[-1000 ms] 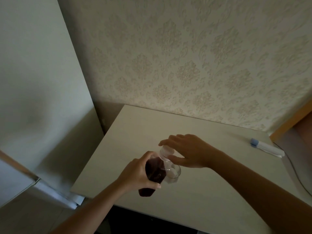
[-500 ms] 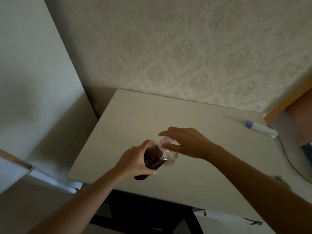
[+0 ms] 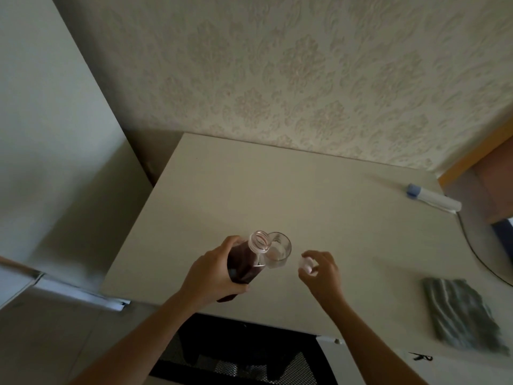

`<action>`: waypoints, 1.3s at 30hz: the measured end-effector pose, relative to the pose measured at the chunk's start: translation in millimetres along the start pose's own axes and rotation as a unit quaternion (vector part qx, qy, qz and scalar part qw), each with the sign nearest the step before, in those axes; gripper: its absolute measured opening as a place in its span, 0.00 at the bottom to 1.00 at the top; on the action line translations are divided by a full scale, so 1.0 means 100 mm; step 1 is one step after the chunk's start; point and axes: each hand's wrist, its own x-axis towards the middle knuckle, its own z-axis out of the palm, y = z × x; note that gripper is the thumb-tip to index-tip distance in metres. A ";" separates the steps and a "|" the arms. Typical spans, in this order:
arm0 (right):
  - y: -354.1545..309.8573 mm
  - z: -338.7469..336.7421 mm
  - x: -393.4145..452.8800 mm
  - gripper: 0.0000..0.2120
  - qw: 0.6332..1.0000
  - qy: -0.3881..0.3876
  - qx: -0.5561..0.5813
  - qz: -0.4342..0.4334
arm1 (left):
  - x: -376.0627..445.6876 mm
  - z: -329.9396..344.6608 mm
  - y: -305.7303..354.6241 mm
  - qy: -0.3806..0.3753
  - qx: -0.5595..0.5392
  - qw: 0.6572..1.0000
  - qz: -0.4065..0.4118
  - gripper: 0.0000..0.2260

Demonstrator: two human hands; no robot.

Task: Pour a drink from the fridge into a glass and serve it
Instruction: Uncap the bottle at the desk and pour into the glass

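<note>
The bottle (image 3: 244,263) is being gripped by the left hand (image 3: 212,272), w/ fingers curled round its body & thumb on the near side; it is being held tilted over the counter (image 3: 277,190), just left of the glass (image 3: 279,250), its open mouth touching or overlapping the glass rim in this view. The bottle is clear plastic, filled w/ dark red-brown liquid up to approx. the shoulder; the threaded neck is being shown bare, no cap on it.

The cap (image 3: 305,263), small & pale, is being pinched by the right hand (image 3: 322,273) btwn thumb & fingertips, fingers curled in around it, to the right of the glass & apart from it.

The glass is being left standing upright on the counter, clear; whether any liquid is inside cannot be told.

Well to the right of the glass, a grey folded cloth (image 3: 460,312) is lying near the counter's front edge. Far right & behind the glass, a white tube w/ a blue cap (image 3: 431,197) is lying near the wall.
</note>
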 end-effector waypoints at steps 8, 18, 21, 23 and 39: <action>0.33 0.32 -0.12 0.17 0.997 0.030 0.059 0.045 | 0.01 0.07 -0.07 -0.003 -0.020 0.999 -0.026 0.39; 0.33 0.30 -0.10 0.31 0.997 0.030 -0.040 0.059 | 0.03 0.04 -0.11 -0.008 -0.017 0.999 -0.046 0.39; 0.06 0.34 0.05 0.35 0.998 0.052 0.008 0.018 | 0.03 0.02 -0.10 0.002 -0.008 0.999 -0.053 0.40; -0.09 0.40 0.11 0.39 0.999 0.023 0.041 0.008 | 0.02 0.01 -0.09 0.013 -0.010 0.998 -0.059 0.40; -0.53 0.41 0.10 0.33 0.998 -0.001 0.060 0.017 | -0.10 -0.22 0.06 0.068 0.009 0.994 -0.084 0.40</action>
